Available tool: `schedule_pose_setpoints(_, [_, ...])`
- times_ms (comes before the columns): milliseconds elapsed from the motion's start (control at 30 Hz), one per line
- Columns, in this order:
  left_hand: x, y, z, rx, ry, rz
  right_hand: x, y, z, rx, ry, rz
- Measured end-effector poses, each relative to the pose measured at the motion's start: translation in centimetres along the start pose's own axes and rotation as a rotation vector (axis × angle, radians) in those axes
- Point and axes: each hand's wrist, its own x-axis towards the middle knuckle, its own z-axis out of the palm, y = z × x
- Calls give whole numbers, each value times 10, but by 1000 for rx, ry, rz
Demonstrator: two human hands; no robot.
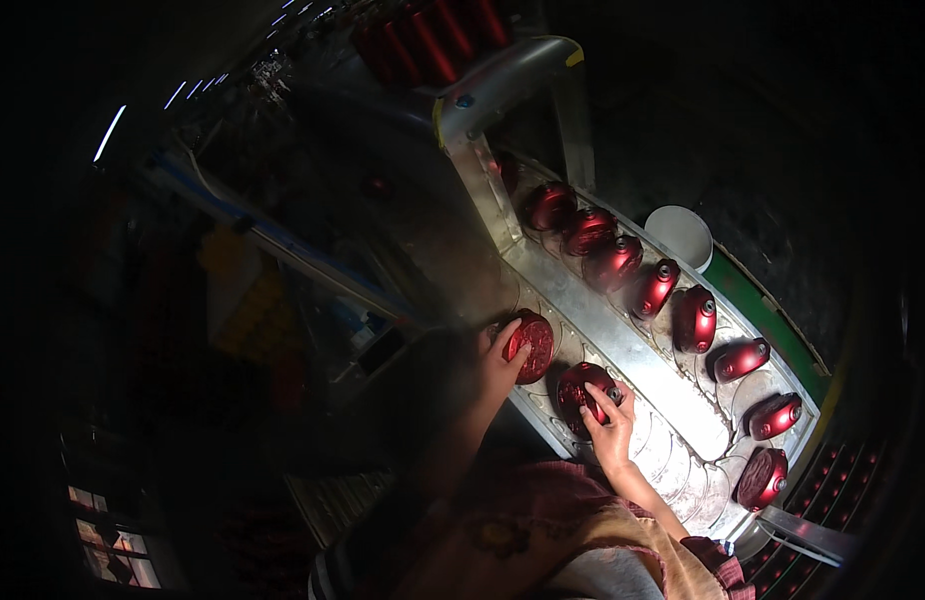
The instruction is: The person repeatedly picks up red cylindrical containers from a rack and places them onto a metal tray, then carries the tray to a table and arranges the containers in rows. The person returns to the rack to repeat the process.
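Observation:
Two shiny red, flattened round bottle-like pieces are under my hands on the near side of a metal conveyor. My left hand (pixel 499 368) grips the edge of one red piece (pixel 537 346), thumb and fingers bent over its crinkled-looking face. Closer to me, my right hand (pixel 615 432) holds a second red piece (pixel 577 388), fingers across its face and thumb by the small grey neck at its side. Whether either piece rests on the conveyor or is slightly raised, I cannot tell.
Along the conveyor's far lane stands a row of several similar red pieces (pixel 696 320). A bright metal strip (pixel 623 345) divides the lanes, and a metal frame (pixel 478 185) arches over the far end. Beyond the conveyor is a white bucket (pixel 681 236). Dark surroundings hide much else.

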Motion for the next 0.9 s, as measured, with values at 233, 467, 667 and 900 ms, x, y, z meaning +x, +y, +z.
schedule_pose_setpoints(233, [-23, 16, 33, 136, -280, 54, -7, -2, 7, -305, 144, 93])
schedule_pose_setpoints(467, [47, -12, -2, -120, -571, 119, 23, -44, 63, -556, 217, 219])
schedule_pose_setpoints(667, [67, 13, -22, -285, -609, 101, 28, -93, 79, -549, 632, 397])
schedule_pose_setpoints(900, [49, 48, -25, -97, -844, 199, 16, -101, 84, -666, 483, 471])
